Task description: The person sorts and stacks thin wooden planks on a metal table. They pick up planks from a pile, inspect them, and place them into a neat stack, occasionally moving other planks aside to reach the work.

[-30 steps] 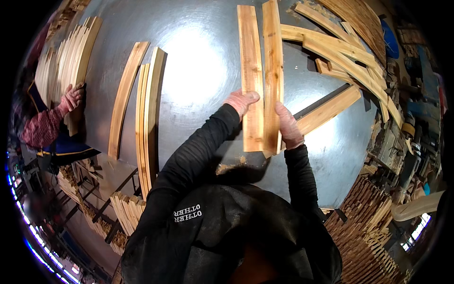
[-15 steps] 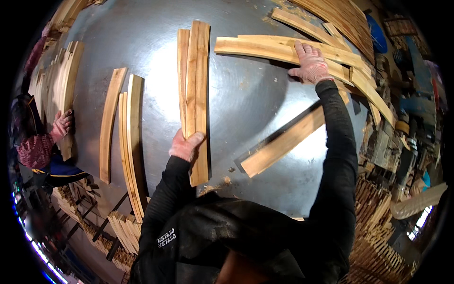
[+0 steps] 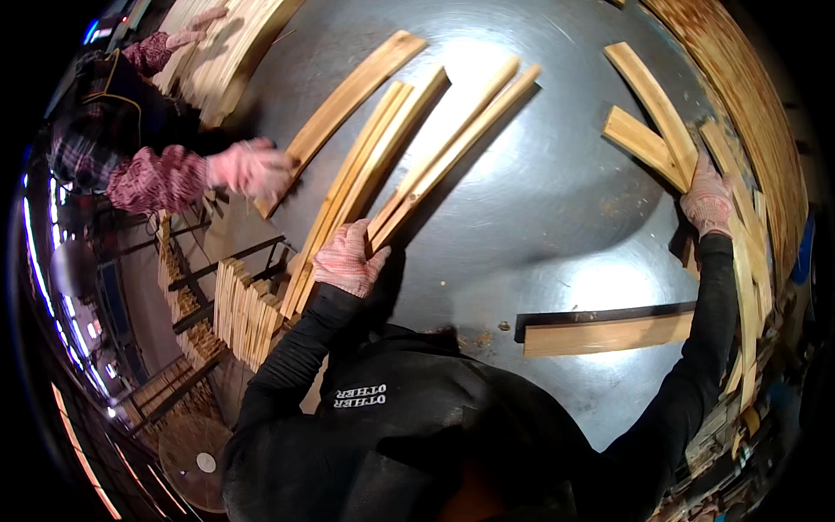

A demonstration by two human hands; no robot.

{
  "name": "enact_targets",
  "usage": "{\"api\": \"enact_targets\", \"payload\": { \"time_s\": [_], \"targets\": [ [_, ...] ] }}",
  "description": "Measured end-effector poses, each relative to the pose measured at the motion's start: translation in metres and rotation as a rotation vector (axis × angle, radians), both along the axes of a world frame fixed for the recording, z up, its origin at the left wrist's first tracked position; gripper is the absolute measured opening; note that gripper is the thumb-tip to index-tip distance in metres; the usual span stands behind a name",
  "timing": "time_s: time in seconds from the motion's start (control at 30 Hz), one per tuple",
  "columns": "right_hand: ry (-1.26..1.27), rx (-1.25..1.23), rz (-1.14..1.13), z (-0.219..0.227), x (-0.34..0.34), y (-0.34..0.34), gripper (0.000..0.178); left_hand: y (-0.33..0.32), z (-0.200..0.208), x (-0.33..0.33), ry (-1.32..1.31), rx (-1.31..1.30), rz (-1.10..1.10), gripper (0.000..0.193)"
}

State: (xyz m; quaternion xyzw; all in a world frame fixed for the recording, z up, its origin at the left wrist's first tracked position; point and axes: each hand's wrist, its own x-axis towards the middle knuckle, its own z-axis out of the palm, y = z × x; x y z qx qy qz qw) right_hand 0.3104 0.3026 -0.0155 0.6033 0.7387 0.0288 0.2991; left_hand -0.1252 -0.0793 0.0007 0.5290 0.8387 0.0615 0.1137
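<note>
My left hand (image 3: 348, 257), in a pinkish knit glove, is closed around the near ends of two slender wooden strips (image 3: 452, 143). They rest close together at my hand and part slightly toward their far ends. On the right, my gloved right hand (image 3: 709, 202) is closed at the near ends of two short-looking boards (image 3: 652, 96) that spread apart in a V; its fingertips are partly hidden. Just left of my left hand lie several more strips (image 3: 374, 161), side by side. A single board (image 3: 609, 334) lies crosswise in front of me, near my right forearm.
A co-worker's gloved hand (image 3: 252, 170) reaches to a curved-looking board (image 3: 348, 100) at the left. Stacked boards (image 3: 239, 56) stand beyond it. More strips (image 3: 752, 252) lie by my right arm, along the metal table's (image 3: 557, 217) edge. Racked wood (image 3: 243, 313) stands below left.
The view has swung left. My left hand's strips have turned narrower side up and slant away to the right. My right hand has gone from lying spread on boards to gripping their ends.
</note>
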Motion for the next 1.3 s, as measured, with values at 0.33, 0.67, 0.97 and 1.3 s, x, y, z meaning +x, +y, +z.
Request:
{"api": "enact_targets", "payload": {
  "time_s": [0.33, 0.67, 0.97, 1.3],
  "targets": [
    [0.61, -0.371, 0.182, 0.106, -0.152, -0.029, 0.068, 0.004, -0.003, -0.051, 0.134, -0.209, 0.092, 0.104],
    [2.157, -1.295, -0.445, 0.086, -0.192, -0.082, 0.079, -0.007, -0.131, -0.125, -1.886, 0.381, 0.307, 0.051],
    [2.531, -1.05, -0.802, -0.041, -0.179, -0.199, 0.079, -0.011, -0.018, 0.008, -1.774, 0.028, 0.008, 0.052],
    [1.707, -0.611, -0.649, -0.019, -0.288, -0.27, 0.053, 0.024, -0.035, -0.018, -0.932, -0.144, -0.035, 0.062]
  ]
}}
